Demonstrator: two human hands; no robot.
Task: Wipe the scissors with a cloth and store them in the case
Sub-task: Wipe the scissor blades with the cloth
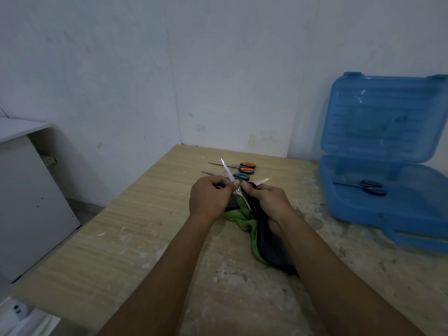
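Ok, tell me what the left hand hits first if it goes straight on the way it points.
The left hand points up-table toward the blue-handled scissors, then the orange-handled pair. It may be raised above them and pass over; depth is unclear.

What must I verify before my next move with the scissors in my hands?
1. Firm grip: ok. The left hand grips the handle of the held scissors.
2. Cloth in place: ok. The right hand holds the cloth at one blade.
3. Blades shut for storing: not ok. They are spread wide.
4. Blades wiped clean: cannot tell.
5. Blue case ready: ok. It is open, with black scissors inside and room beside them.
6. Other pairs away from the hands: ok. The orange-handled scissors and blue-handled scissors lie behind.
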